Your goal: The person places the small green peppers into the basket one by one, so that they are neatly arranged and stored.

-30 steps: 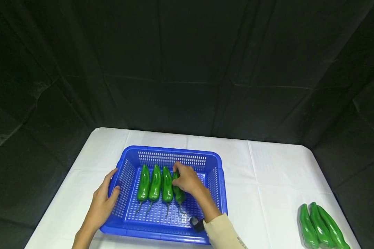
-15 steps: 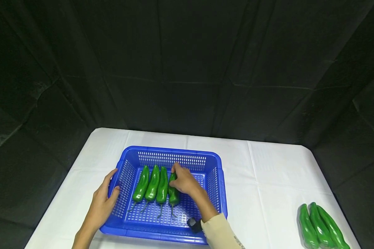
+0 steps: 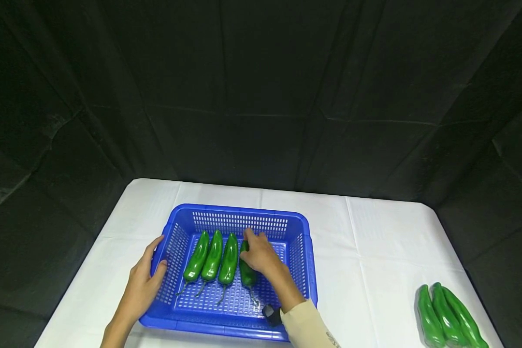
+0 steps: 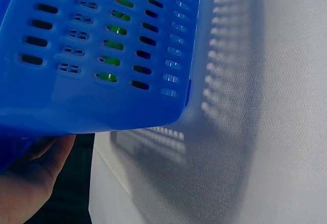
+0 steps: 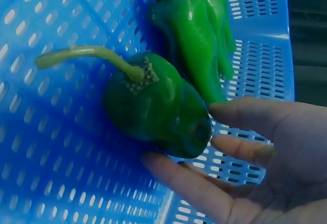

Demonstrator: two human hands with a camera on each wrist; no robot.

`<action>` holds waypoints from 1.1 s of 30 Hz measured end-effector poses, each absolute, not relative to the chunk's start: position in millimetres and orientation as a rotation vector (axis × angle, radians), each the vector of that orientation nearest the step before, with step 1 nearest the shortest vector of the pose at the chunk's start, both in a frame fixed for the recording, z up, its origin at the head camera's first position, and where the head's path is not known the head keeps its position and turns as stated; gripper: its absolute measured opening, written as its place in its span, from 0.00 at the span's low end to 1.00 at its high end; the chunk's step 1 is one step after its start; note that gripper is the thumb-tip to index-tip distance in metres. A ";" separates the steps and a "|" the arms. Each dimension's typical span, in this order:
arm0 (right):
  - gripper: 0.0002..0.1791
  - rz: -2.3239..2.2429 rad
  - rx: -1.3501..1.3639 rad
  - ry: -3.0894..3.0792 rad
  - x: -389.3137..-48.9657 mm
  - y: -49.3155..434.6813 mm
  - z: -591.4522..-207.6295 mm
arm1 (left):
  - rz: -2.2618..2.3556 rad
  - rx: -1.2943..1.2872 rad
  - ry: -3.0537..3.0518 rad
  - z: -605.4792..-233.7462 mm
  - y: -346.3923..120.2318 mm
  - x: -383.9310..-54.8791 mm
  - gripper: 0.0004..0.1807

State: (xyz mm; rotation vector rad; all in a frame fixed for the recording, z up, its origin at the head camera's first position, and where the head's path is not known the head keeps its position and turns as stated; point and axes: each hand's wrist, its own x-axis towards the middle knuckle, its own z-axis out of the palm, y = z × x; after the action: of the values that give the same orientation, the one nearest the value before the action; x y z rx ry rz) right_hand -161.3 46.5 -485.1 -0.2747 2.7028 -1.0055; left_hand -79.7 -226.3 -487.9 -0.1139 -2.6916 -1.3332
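A blue slotted plastic basket (image 3: 226, 327) stands on the white table. My left hand (image 3: 141, 287) grips its left rim, thumb on the inner side and fingers outside; the left wrist view has this hand (image 4: 33, 183) at the lower left, under the basket rim. Inside the basket, my right hand (image 3: 261, 253) holds the rightmost green pepper (image 3: 247, 276) near its tip. The right wrist view shows thumb and fingers on either side of that pepper (image 5: 148, 101), its curved stem pointing away from the hand. Three more green peppers (image 3: 213, 258) lie side by side to its left, stems toward me.
Several green peppers (image 3: 448, 314) lie close together on the white tablecloth (image 3: 391, 251) at the far right. Black cloth (image 3: 261, 96) hangs behind and around the table. A small black wrist camera (image 3: 270, 314) on the right arm overlaps the basket's front.
The three left peppers have shifted left and slanted, stem ends leftmost. The right hand moved the fourth pepper left, then slightly back right, opening a gap beside it. The left hand has stayed put.
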 end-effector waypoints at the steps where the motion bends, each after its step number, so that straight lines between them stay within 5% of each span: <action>1: 0.19 -1.001 -0.262 2.713 -161.0 47.1 -484.0 | -1.330 -0.116 -2.691 -488.2 -226.4 -79.7 0.30; 33: 0.18 -1.036 -0.184 3.079 -145.2 131.4 -424.1 | -1.308 -0.095 -2.701 -491.7 -227.3 -80.8 0.31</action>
State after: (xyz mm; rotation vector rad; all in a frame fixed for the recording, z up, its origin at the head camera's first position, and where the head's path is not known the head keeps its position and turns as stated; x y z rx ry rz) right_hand -145.2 131.4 -424.1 -0.1844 3.0785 -1.0362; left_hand -80.8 -227.3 -491.7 -0.0954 -2.7009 -1.3079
